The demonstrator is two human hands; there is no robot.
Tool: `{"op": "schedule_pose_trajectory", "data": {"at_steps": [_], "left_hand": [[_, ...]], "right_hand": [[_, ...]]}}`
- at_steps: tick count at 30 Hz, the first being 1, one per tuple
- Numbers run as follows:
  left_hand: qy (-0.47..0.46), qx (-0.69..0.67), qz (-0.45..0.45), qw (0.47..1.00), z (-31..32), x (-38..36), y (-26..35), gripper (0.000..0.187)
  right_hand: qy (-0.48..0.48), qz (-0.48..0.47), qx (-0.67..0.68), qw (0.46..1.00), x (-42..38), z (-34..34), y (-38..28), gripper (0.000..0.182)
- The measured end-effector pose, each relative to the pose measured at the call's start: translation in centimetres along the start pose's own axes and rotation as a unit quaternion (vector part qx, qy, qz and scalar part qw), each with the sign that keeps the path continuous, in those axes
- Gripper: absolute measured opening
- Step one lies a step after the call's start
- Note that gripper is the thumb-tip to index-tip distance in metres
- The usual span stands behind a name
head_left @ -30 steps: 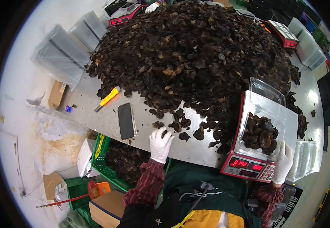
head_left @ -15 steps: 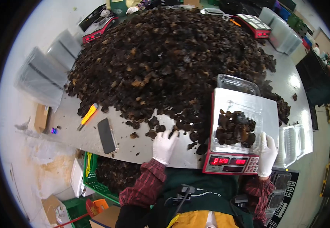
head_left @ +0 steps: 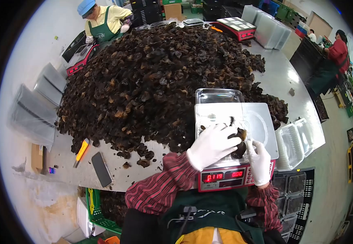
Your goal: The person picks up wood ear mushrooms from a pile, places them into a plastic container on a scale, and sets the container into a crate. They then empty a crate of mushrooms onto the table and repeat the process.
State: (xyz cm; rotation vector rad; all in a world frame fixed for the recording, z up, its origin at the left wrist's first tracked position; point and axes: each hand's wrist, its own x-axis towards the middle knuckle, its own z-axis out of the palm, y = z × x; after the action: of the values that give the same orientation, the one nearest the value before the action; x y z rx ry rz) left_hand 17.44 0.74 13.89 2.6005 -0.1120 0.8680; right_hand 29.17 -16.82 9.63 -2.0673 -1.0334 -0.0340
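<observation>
Both white-gloved hands are over the red scale (head_left: 225, 187), which reads 0.119. My left hand (head_left: 214, 147) lies palm down over a clear tray with dark fungus pieces (head_left: 238, 152), its fingers bent onto them; whether it grips any is hidden. Beside the tray's right edge is my right hand (head_left: 259, 162), thumb and fingertips drawn together near the pieces; what lies between them is too small to make out. The big pile of dark fungus (head_left: 156, 77) rises behind the scale.
A phone (head_left: 101, 169) and a yellow cutter (head_left: 81, 151) lie at the left. Clear trays (head_left: 291, 147) stand right of the scale, an empty lid (head_left: 219, 96) behind it. A co-worker (head_left: 105, 22) stands across the table, another person (head_left: 339, 55) far right.
My left hand has moved from loose pieces on the table to the tray on the scale. The reading went from 0.120 to 0.119. The view has shifted, showing the co-worker.
</observation>
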Motion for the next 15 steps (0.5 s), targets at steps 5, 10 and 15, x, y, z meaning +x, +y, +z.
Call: {"op": "schedule_pose_trajectory", "data": {"at_steps": [5,10,15], "left_hand": [[-0.13,-0.058,0.0,0.99,0.1,1.1,-0.6,0.039],[-0.074,-0.065,-0.052,0.994,-3.4,0.3,-2.5,0.048],[-0.06,-0.11,-0.068,0.99,-4.3,-2.4,-3.3,0.057]], "right_hand": [[-0.007,0.115,0.037,0.993,0.4,-0.6,-0.5,0.026],[0.009,0.106,0.044,0.993,0.4,-0.8,0.3,0.026],[0.016,0.09,0.041,0.995,0.2,-1.2,0.0,0.027]]}}
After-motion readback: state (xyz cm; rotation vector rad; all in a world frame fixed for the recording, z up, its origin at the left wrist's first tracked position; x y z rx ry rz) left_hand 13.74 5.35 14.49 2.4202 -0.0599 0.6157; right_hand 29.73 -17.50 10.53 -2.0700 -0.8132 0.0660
